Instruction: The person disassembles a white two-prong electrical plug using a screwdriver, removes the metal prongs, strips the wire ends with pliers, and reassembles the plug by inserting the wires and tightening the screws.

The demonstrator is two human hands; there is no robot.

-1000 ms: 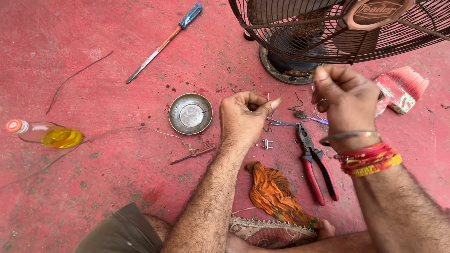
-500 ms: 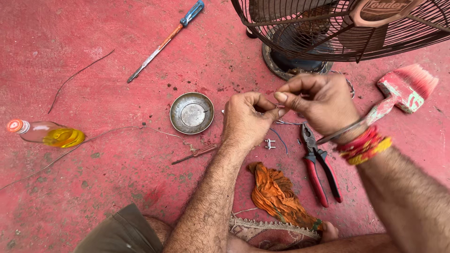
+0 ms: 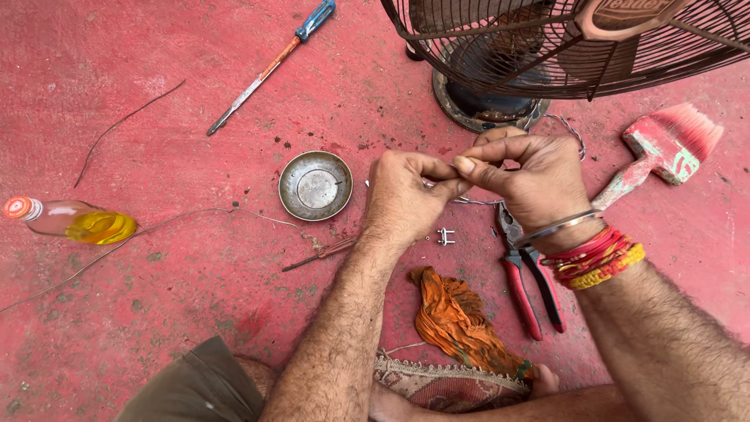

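Head view, left hand (image 3: pixel 402 199) and right hand (image 3: pixel 531 184) pinching a small part (image 3: pixel 447 186) (too tiny to identify), above red pliers (image 3: pixel 530 270)

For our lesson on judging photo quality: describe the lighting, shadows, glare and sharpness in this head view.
Head view: soft, even daylight; only faint shadows under the hands, left hand and right hand; mild sheen on the metal dish; sharp throughout; fan grille cropped at the top edge.

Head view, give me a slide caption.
Both hands, left hand and right hand, pinch a small part above red-handled pliers.
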